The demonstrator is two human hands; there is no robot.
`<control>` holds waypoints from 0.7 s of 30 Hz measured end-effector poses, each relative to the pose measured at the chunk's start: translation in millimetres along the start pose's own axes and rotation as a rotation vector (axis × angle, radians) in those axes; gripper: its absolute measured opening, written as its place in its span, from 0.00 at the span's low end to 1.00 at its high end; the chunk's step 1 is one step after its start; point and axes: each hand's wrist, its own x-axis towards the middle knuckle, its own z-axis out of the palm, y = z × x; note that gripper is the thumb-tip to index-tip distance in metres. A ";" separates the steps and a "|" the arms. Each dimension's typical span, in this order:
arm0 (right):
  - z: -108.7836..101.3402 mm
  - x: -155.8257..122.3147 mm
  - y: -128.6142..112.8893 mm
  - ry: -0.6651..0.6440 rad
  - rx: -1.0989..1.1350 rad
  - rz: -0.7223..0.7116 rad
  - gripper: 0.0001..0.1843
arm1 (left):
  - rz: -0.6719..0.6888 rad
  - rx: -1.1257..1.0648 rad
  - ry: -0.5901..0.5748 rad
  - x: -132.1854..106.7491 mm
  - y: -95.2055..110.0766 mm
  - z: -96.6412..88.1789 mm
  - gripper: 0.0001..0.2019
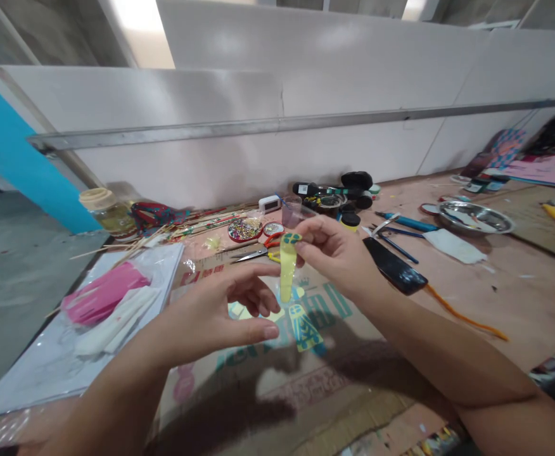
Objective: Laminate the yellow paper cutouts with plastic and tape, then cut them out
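Note:
Pinched in my right hand [327,250] is a long yellow strip [287,272] with teal spots at its top; it hangs upright over the cardboard. My left hand [239,304] is just left of the strip, its fingers apart and thumb stretched out, holding nothing. Whether its fingertips touch the strip I cannot tell. Below lies a yellow cut-out piece [306,329] with teal and blue patterns, flat on the printed cardboard [268,405]. Other pale yellow bits lie partly hidden behind my left fingers. Scissors [253,254] rest just behind the hands.
Behind stand a red-rimmed dish of beads [244,229], a small white device [270,203] and a clear cup [291,212]. At right are a black phone [396,269], an orange cord [467,315] and a metal bowl [477,217]. At left lie a pink packet [106,294] and a lidded jar [106,212].

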 end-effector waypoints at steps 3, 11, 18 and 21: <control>-3.9 0.5 -2.6 -0.003 -0.042 -0.022 0.04 | 0.014 0.018 0.128 1.9 -4.2 -3.9 0.30; 1.1 -6.2 12.3 -0.045 -0.087 -0.049 0.07 | 0.048 0.160 0.151 16.6 -9.8 13.6 0.12; 1.5 -5.5 8.7 -0.057 -0.072 -0.013 0.09 | 0.042 0.100 0.040 15.1 -10.0 11.0 0.08; 0.6 -4.6 7.6 -0.050 -0.076 -0.011 0.09 | 0.050 0.012 -0.035 12.6 -12.4 2.5 0.15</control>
